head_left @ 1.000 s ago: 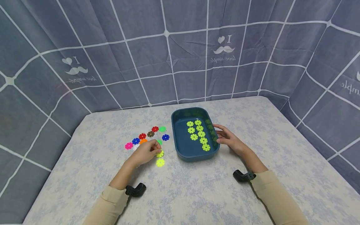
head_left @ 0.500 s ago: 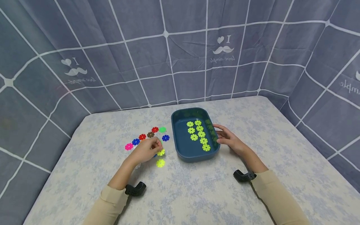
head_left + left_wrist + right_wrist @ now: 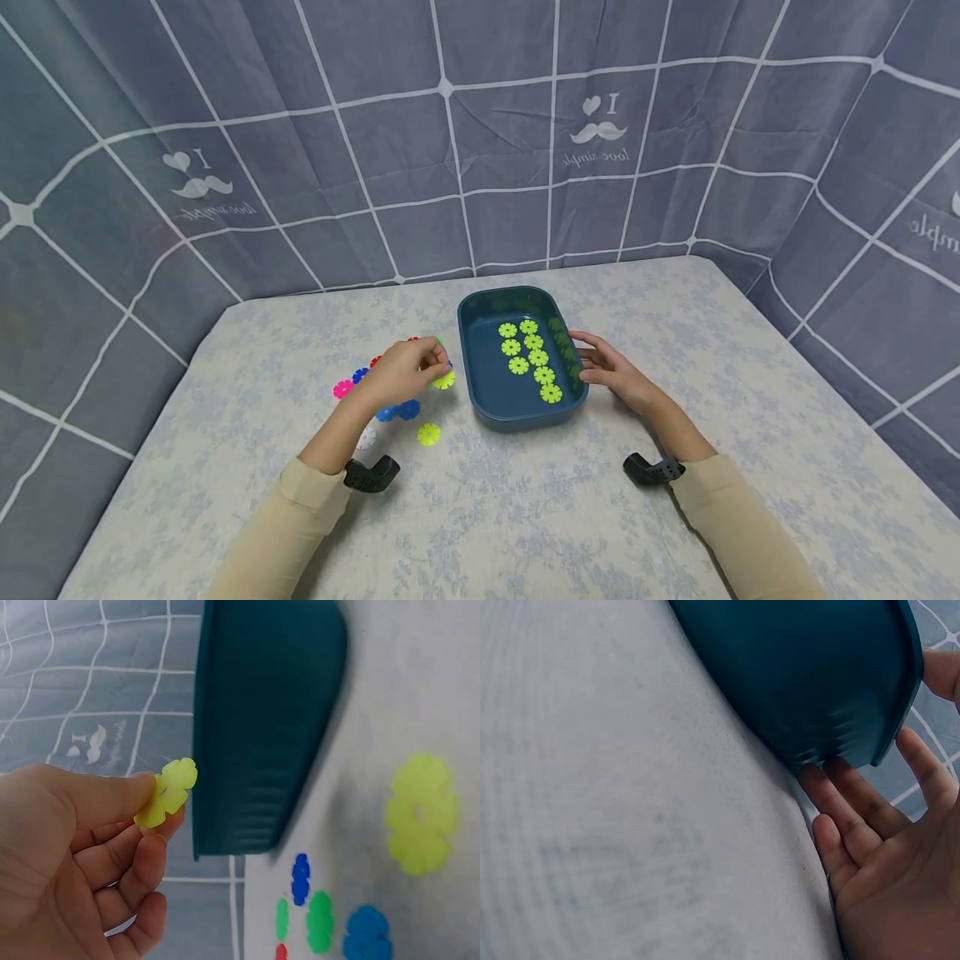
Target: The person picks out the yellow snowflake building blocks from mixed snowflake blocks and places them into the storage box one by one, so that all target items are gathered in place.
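Note:
Between thumb and index finger, my left hand (image 3: 401,372) pinches a yellow-green flower-shaped plastic disc (image 3: 169,793), held up off the table left of the dark teal bin (image 3: 491,417). The left wrist view shows the disc tilted, near the bin's outer wall. My right hand (image 3: 617,375) rests its fingers against the bin's right outer side; the right wrist view shows these fingers (image 3: 844,806) loosely bent along the wall. Several yellow-green discs (image 3: 537,357) lie flat inside the bin. Another yellow-green disc (image 3: 429,434) lies on the table, nearer to me.
Loose discs lie around and under the left hand: a pink disc (image 3: 342,389), blue discs (image 3: 408,409), a white disc (image 3: 367,437) and others partly hidden by the hand. A grey-blue curtain (image 3: 495,150) hangs behind the patterned tablecloth (image 3: 525,508).
My left hand has lifted a yellow-green disc from the table and moved it away from me and slightly right, towards the bin. The right hand and the bin stay put.

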Demonstrator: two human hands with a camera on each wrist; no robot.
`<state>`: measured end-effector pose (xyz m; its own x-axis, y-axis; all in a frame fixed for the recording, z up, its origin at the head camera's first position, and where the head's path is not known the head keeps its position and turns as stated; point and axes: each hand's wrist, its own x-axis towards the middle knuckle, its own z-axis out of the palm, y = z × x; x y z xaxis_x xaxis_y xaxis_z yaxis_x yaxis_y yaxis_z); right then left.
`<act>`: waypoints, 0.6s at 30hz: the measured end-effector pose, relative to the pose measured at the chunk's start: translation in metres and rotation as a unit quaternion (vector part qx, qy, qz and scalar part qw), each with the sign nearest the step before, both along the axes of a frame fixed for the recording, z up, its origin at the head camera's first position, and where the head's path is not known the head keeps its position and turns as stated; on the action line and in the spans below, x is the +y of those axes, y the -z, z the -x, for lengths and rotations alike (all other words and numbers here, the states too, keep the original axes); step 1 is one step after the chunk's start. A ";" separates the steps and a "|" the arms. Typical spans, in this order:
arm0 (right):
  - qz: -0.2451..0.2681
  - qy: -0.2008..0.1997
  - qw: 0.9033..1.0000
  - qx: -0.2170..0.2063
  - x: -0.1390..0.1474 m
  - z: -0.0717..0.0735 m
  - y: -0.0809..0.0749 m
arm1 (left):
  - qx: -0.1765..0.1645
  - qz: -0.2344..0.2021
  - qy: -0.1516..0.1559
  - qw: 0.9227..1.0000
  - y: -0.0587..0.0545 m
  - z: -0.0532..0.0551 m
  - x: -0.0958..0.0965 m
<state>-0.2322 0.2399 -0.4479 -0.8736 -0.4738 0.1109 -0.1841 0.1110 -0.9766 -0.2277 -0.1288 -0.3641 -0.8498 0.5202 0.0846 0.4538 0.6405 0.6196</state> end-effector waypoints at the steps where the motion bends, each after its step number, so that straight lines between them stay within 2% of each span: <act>1: 0.000 0.000 1.000 0.000 0.000 0.000 0.000 | 0.003 0.001 0.004 1.000 -0.001 0.001 0.002; 9: 0.000 -0.002 1.000 0.002 0.000 0.001 -0.001 | 0.000 -0.001 0.023 1.000 -0.009 0.009 0.017; 18: 0.000 -0.001 1.000 0.000 0.001 0.001 0.000 | -0.009 -0.019 0.023 1.000 -0.006 0.012 0.033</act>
<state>-0.2331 0.2404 -0.4481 -0.8727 -0.4755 0.1106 -0.1838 0.1102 -0.9768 -0.2399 -0.0957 -0.3581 -0.8267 0.5555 0.0894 0.4703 0.5950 0.6518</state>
